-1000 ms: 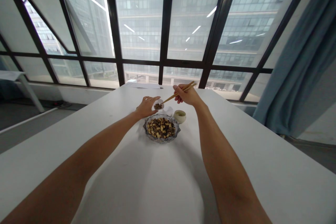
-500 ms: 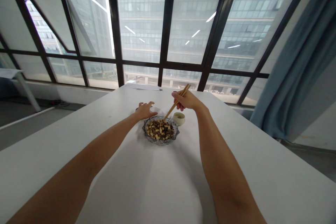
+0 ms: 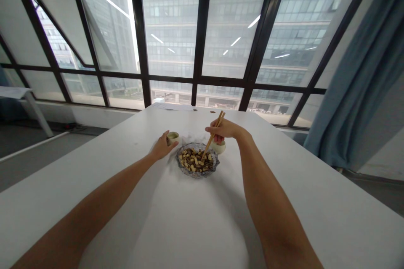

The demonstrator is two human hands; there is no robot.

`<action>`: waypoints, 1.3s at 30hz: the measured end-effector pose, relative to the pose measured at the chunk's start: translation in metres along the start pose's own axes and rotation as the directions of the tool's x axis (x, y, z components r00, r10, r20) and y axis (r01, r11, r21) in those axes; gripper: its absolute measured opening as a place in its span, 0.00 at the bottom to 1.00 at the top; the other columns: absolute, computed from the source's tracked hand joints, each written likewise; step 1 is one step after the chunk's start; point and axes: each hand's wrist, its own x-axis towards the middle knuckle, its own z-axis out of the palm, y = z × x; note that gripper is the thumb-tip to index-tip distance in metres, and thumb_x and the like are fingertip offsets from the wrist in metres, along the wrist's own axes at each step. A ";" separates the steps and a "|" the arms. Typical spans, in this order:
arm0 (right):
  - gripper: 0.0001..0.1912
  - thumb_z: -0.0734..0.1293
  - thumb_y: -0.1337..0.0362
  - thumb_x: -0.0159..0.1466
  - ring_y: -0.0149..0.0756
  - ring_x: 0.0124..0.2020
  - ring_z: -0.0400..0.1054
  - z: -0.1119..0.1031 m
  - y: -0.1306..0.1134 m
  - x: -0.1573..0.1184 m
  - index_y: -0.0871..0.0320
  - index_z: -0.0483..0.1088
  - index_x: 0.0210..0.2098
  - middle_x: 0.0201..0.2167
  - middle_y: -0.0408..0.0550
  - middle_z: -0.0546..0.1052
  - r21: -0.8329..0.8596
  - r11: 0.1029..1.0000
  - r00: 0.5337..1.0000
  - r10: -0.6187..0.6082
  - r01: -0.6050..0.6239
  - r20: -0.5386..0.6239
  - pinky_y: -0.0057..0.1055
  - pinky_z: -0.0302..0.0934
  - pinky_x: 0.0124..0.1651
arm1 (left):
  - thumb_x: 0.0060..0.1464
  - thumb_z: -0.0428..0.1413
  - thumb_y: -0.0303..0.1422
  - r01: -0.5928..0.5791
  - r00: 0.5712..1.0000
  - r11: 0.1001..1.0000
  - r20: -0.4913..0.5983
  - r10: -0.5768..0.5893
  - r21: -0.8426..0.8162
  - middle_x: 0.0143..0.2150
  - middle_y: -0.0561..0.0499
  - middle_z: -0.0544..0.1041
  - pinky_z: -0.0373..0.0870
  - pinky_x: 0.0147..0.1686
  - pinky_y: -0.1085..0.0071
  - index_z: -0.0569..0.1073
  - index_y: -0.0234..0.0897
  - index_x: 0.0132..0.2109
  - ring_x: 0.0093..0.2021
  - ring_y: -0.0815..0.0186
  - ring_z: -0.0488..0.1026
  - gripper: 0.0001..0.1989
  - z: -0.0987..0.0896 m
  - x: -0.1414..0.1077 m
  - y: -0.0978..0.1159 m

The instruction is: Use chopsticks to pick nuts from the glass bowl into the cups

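A clear, scalloped glass bowl [image 3: 198, 174] stands on the white table, filled with a mix of pale and dark brown pieces [image 3: 193, 159], perhaps nuts and seeds. In my right hand [image 3: 224, 129] is a pair of wooden chopsticks [image 3: 212, 138], slanting down with the tips among the pieces. My left hand [image 3: 163, 146] curls around the near side of a small cream cup [image 3: 173, 135], left of the bowl. Behind the bowl's right side, partly hidden by my right hand, sits another small cream cup [image 3: 218, 148].
White sheets of paper [image 3: 175, 107] lie at the table's [image 3: 189, 218] far end, near a small brown round spot [image 3: 212, 112]. Dark-framed windows [image 3: 170, 29] rise beyond. A blue curtain [image 3: 350, 92] hangs at right, and another white table [image 3: 19, 92] stands at left.
My left hand has moved left from the bowl's rim and closed around the left cup, which now shows. My right hand has lowered the chopsticks further into the pieces.
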 end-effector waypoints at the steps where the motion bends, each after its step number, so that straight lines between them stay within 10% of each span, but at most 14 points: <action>1: 0.24 0.70 0.58 0.68 0.30 0.12 0.68 -0.003 -0.002 -0.003 0.59 0.68 0.18 0.14 0.48 0.76 -0.006 1.000 1.000 0.006 -0.006 -0.005 0.23 0.63 0.16 | 0.54 0.60 0.52 0.003 1.000 1.000 0.004 -0.002 -0.020 0.66 0.31 0.68 0.64 0.63 0.53 0.59 0.30 0.67 0.64 0.48 0.69 0.42 0.001 0.000 -0.002; 11: 0.20 0.65 0.59 0.72 0.29 0.13 0.68 -0.014 -0.005 -0.008 0.59 0.67 0.25 0.14 0.44 0.74 -0.030 0.999 0.984 -0.016 0.011 -0.177 0.22 0.61 0.16 | 0.56 0.59 0.47 0.005 1.000 1.000 0.028 -0.005 -0.019 0.67 0.32 0.66 0.62 0.66 0.53 0.58 0.29 0.68 0.66 0.48 0.66 0.40 0.003 0.002 -0.009; 39: 0.24 0.64 0.56 0.73 0.30 0.15 0.69 0.001 -0.003 0.003 0.59 0.66 0.21 0.17 0.48 0.76 -0.219 0.976 0.982 -0.047 0.006 -0.184 0.24 0.64 0.20 | 0.54 0.61 0.49 -0.023 1.000 1.000 0.016 0.023 -0.006 0.66 0.34 0.69 0.65 0.63 0.52 0.61 0.32 0.67 0.64 0.48 0.69 0.40 0.007 0.003 -0.012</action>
